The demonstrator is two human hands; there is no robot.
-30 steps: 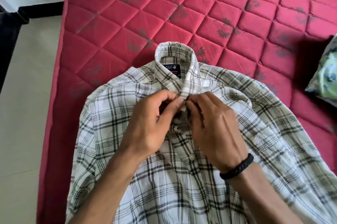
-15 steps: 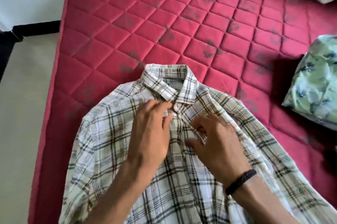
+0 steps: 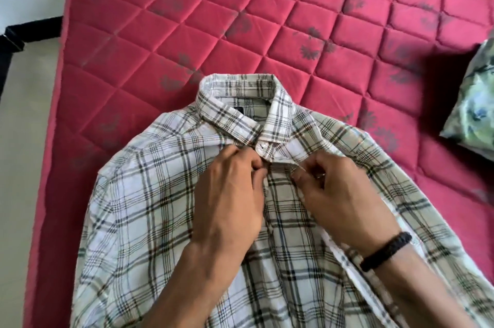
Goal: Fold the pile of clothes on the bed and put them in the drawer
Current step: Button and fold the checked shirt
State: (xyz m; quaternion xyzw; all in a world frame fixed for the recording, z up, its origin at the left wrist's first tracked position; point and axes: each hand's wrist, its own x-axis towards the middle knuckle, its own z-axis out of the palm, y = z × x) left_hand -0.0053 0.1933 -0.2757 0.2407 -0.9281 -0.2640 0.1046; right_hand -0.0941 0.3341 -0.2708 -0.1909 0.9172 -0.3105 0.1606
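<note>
Quilted crimson mattress (image 3: 165,34) fills the view, pale floor along its 9 o'clock edge and a leafy green-and-white cushion (image 3: 473,103) at 3 o'clock. We have the white button-up shirt with dark plaid lines (image 3: 149,207) spread face up below centre, collar (image 3: 240,103) toward 12 o'clock, its long axis running 12 to 6 – straight along our forearms.

Our left hand (image 3: 227,202) is curled nearly closed, fingertips pinching the placket edge just below the fastened collar button (image 3: 263,145). Our right hand (image 3: 344,199), with a black braided wristband (image 3: 385,251), is likewise half-curled, nipping the opposite edge at 3 o'clock of the left. We judge the next button down is the target – it lies between both thumbs, equally near.

That button itself is hidden under our fingers; the shirt's hem and sleeves are cut off. No drawer is in view.
</note>
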